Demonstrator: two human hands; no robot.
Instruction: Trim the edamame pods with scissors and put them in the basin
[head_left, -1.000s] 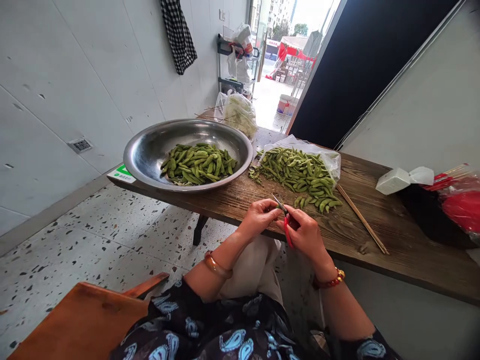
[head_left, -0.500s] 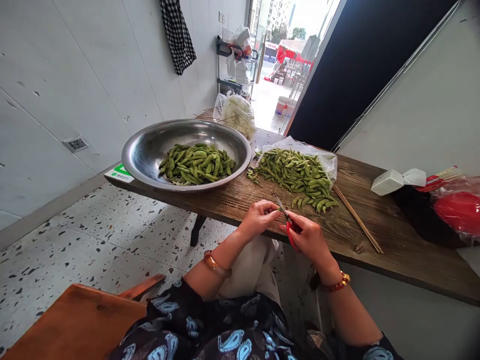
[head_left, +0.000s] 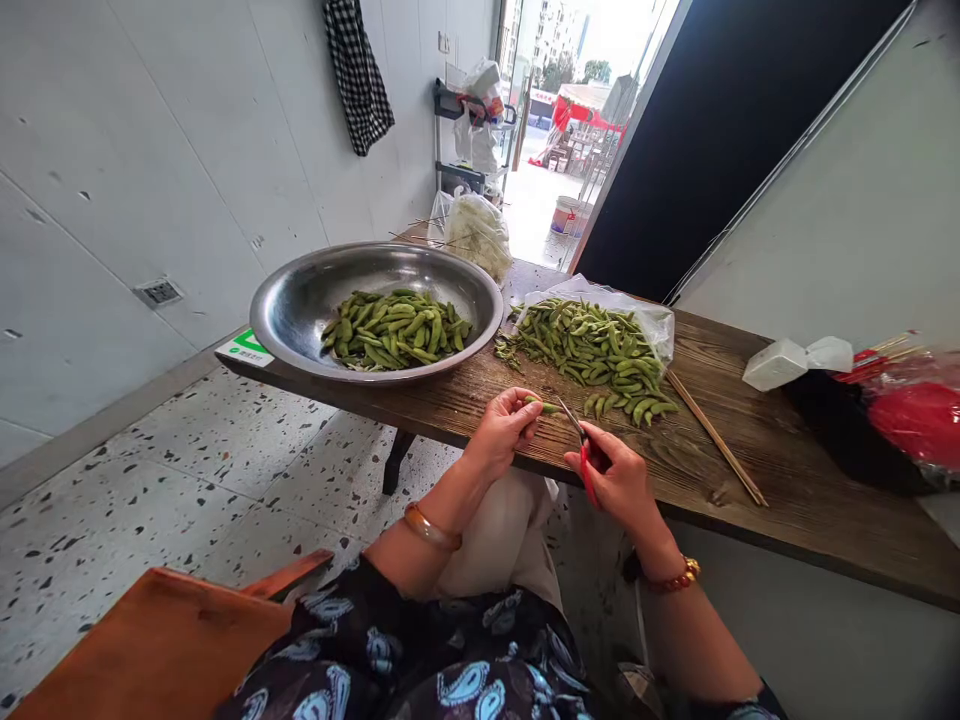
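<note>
Between the thumb and fingers of my left hand is a green edamame pod, its free end pointing right. My right hand is closed around red-handled scissors, whose blades reach up and left to the pod's tip. Beyond my hands, a heap of edamame pods spills from a clear plastic bag onto the wooden table. To the left, a wide steel basin holds more edamame pods.
Wooden chopsticks lie right of the heap. Farther right are a white block-shaped object and a red plastic-wrapped bundle. A filled plastic bag stands behind the basin. An orange-brown wooden seat is at lower left.
My left hand has shifted slightly left and up, and the pod in it now shows clearly. The scissors have moved a little right, apart from my left fingers.
</note>
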